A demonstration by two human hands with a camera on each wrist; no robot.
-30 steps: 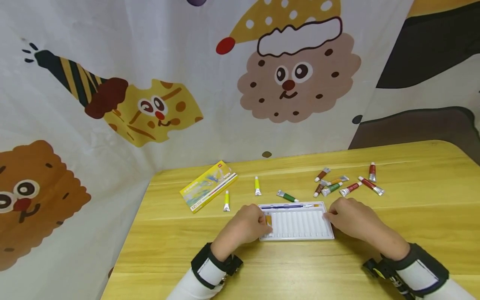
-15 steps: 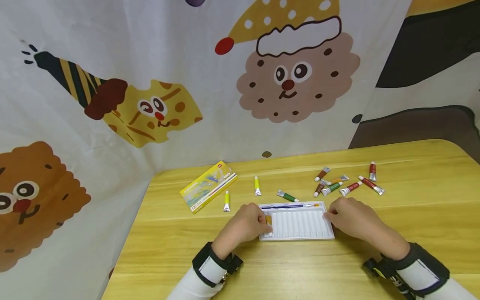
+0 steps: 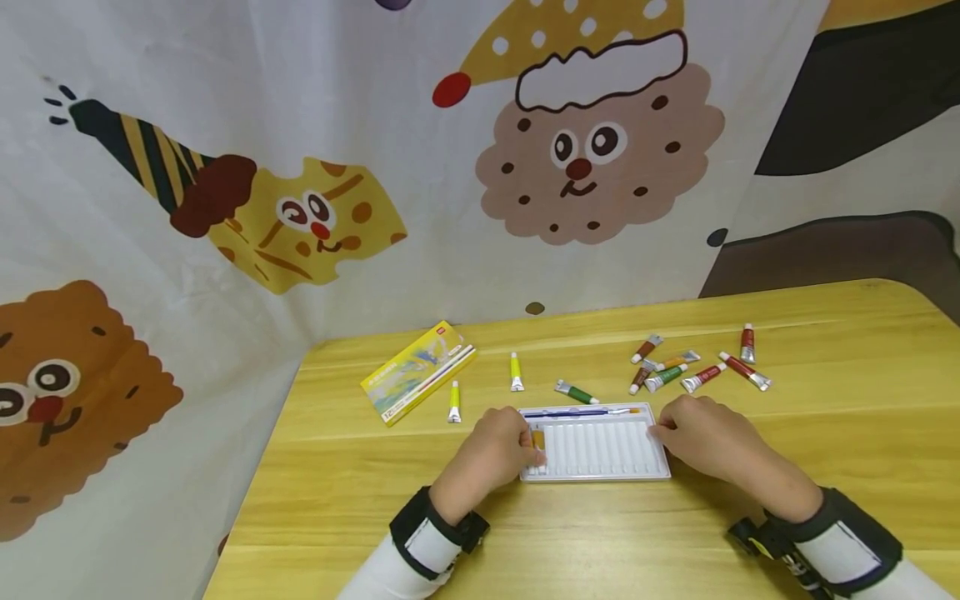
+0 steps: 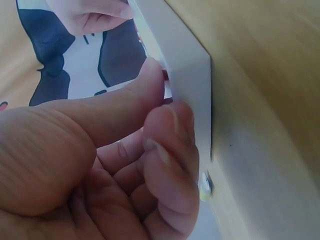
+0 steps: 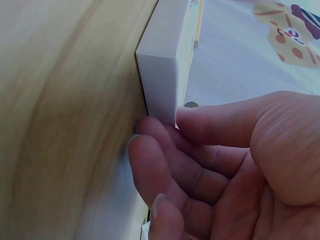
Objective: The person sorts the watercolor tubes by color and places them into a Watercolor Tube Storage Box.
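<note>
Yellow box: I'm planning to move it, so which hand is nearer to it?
Left. The left hand is at the left end of the tray, rightward of the yellow box; the right hand is farther off, at the tray's right end.

White ribbed tray (image 3: 600, 450) looks smooth plastic; yellow tabletop (image 3: 607, 542) wood-grained, faint sheen; white cartoon-printed hanging (image 3: 438, 192) matt, creased cloth.

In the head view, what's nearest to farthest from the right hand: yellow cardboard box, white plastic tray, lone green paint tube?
1. White plastic tray: touching the right hand.
2. Lone green paint tube: behind the tray.
3. Yellow cardboard box: farther left.
</note>
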